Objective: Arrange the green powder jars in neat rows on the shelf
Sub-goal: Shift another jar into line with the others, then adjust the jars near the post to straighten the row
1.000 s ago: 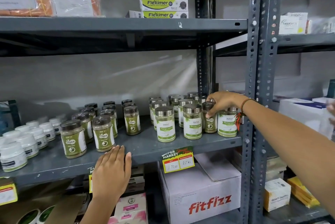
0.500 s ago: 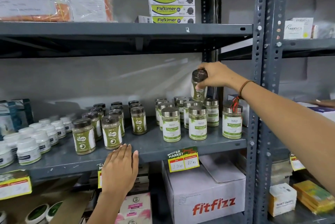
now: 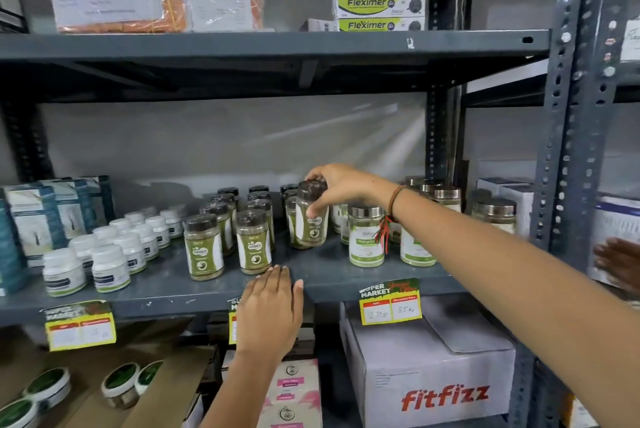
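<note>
Right hand [image 3: 341,187] grips a dark-lidded jar [image 3: 310,216], hiding jars behind; left hand [image 3: 272,310] lies flat, open.

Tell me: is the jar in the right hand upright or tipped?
Slightly tipped: the dark-lidded jar leans, held by the right hand.

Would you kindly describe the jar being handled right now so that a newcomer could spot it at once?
Look at the grey middle shelf, between the dark-lidded green powder jars on the left and the silver-lidded jars on the right. The held jar has a dark lid and sits at the right edge of the dark-lidded group. It alone is gripped from above by the right hand.
</note>
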Demonstrator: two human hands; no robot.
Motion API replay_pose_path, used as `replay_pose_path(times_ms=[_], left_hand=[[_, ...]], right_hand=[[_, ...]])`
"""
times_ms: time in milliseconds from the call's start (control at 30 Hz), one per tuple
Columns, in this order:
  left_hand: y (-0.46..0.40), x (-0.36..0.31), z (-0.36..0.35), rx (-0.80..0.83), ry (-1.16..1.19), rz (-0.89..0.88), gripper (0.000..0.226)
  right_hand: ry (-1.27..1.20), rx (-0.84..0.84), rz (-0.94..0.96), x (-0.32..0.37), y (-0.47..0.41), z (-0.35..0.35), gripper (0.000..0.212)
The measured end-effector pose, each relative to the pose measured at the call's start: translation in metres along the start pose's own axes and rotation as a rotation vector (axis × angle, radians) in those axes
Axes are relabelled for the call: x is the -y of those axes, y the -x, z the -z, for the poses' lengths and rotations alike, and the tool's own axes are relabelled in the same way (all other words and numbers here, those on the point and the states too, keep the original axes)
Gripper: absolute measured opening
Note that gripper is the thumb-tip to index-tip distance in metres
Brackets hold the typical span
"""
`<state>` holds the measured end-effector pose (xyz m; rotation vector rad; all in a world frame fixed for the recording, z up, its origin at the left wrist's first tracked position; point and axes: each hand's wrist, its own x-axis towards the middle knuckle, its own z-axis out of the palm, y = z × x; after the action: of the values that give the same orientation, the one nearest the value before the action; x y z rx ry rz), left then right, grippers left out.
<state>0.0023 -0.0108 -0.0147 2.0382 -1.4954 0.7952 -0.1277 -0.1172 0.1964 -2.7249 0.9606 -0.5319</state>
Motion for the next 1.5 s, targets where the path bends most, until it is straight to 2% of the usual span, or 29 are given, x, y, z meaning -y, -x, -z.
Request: replay_pose_path(times_ms=[133,367,600,733,900,1067,1200,1300,1400,1500], left_hand=[[-0.001,0.001,-0.001,0.003,0.004,-0.008,0.052],[-0.001,0.004,-0.003,0.01,0.0,-0.027,0.053],[-0.001,0.003,-0.003,0.0,-0.002,-0.026,0.052],[-0.001,0.003,-0.001,0.01,-0.008,-0.016,0.054],[-0.002,0.002,0.001,0.04,-0.027,-0.015,0.057],[-0.001,0.0,0.006,0.056,-0.007,0.002,0.057],[0.001,-0.002,0.009,0.071,0.01,0.024,0.059],[0.0,-0.002,0.008,0.078,0.018,0.027,0.061],[0.001,-0.002,0.006,0.069,0.023,0.023,0.06],[0.001,-0.003,0.005,0.055,0.016,0.02,0.058]], right_hand=[[0.034,0.119,-0.036,0.002,-0.013,-0.021,0.066],[0.054,0.18,-0.06,-0.001,-0.022,-0.032,0.077],[0.027,0.207,-0.089,0.001,-0.024,-0.034,0.071],[0.068,0.215,-0.072,0.004,-0.017,-0.033,0.088],[0.118,0.055,-0.015,0.005,0.002,-0.011,0.092],[0.073,-0.193,-0.015,-0.017,0.036,0.023,0.073],[0.065,-0.346,-0.097,-0.05,0.068,0.051,0.052],[0.174,-0.394,-0.254,-0.084,0.09,0.07,0.043],[0.447,-0.24,-0.457,-0.111,0.107,0.08,0.044],[0.643,-0.103,-0.548,-0.127,0.119,0.081,0.046]])
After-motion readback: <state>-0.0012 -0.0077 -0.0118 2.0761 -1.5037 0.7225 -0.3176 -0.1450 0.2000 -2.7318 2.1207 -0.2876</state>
